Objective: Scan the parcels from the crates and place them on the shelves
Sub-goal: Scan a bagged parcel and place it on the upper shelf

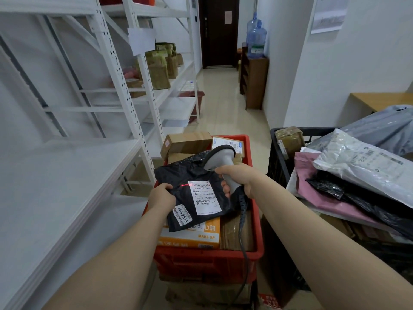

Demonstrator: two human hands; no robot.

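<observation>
The soft black plastic parcel bag (185,173) is up in the air just over the red plastic crate (207,257), with its white paper label (204,196) facing up. The left hand (162,196) holds its left edge, with the fingers (166,186) curled over and pinching the plastic. The right hand (237,177) is wrapped tight round the handle of the grey scanner gun (220,156). A thin red light line (185,185) runs from the bag onto the top of the label, so I think the scan is going on right now.

This parcel is not on a shelf yet. The red crate under it is full of brown card boxes (187,143) and an orange-and-white box (192,239). The black plastic crate (274,157) beside it is heaped with soft plastic bags (357,166) (a big pile!). A few brown parcels (158,68) sit far down the white metal shelves (67,175). I'd say most of the job is left.
</observation>
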